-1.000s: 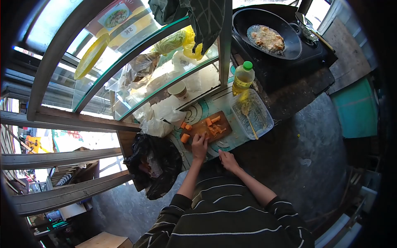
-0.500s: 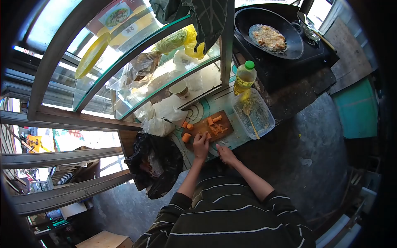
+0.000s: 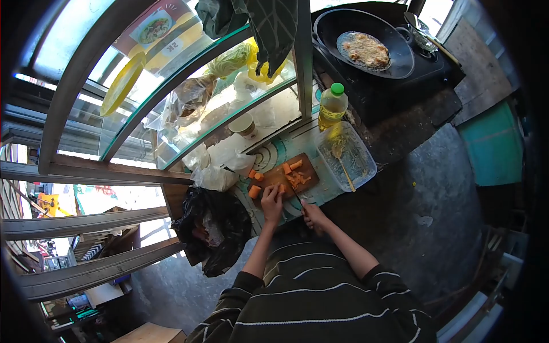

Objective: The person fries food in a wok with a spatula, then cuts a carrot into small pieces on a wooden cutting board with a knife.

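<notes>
My left hand [image 3: 271, 206] presses on a piece of carrot [image 3: 282, 188] at the near edge of a brown wooden cutting board [image 3: 309, 170]. My right hand [image 3: 314, 217] grips a knife [image 3: 298, 198], whose thin dark blade points at the board just right of that piece. Thin carrot slices [image 3: 297, 180] lie in a loose heap on the board. Carrot chunks [image 3: 292, 166] rest behind the slices, and a thicker carrot chunk [image 3: 254, 191] sits on the left side. Most of the knife handle is hidden in my fist.
Right of the board stands a clear plastic tub [image 3: 369, 166] with batter residue and a spoon. Behind it is an oil bottle [image 3: 333, 106]. Food fries in a wok [image 3: 400, 60] at the back right. A black plastic bag [image 3: 229, 214] sits left, below a glass display case [image 3: 223, 128].
The knife blade has come into clearer view beside the carrot piece as my right hand turned. The whole view has shifted slightly.
</notes>
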Tool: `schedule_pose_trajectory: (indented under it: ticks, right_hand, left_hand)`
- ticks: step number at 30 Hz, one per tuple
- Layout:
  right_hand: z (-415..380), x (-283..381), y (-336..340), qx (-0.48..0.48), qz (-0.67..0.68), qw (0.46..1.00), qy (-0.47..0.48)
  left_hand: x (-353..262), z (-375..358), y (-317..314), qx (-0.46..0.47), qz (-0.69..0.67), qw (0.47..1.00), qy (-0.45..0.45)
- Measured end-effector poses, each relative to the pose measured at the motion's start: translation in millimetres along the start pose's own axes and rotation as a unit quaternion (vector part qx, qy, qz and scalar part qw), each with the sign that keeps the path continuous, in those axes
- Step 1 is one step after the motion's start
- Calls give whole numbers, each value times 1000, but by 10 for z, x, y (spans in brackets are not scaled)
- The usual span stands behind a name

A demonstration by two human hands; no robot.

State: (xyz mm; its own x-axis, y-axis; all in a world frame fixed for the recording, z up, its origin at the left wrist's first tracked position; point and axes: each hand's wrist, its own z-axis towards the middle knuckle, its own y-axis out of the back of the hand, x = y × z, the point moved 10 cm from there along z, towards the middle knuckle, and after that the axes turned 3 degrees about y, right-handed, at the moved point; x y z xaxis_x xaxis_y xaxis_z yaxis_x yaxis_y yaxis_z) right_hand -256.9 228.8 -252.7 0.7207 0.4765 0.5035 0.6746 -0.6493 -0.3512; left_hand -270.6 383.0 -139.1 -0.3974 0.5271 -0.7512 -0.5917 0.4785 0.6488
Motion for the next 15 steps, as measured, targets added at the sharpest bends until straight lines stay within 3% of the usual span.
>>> schedule_pose_trajectory:
  ticks: [7, 13, 15]
  right_hand:
    - [-137, 113, -261, 114, 132, 984, -40]
    - [-30, 148, -86, 0, -2, 999, 38]
    - [-80, 496, 88, -146, -254, 931, 219]
  left_hand:
    - [21, -35, 51, 6, -14, 1000, -19]
    - [-29, -124, 15, 5, -2, 999, -39]
    - [-153, -104, 64, -19, 28, 999, -41]
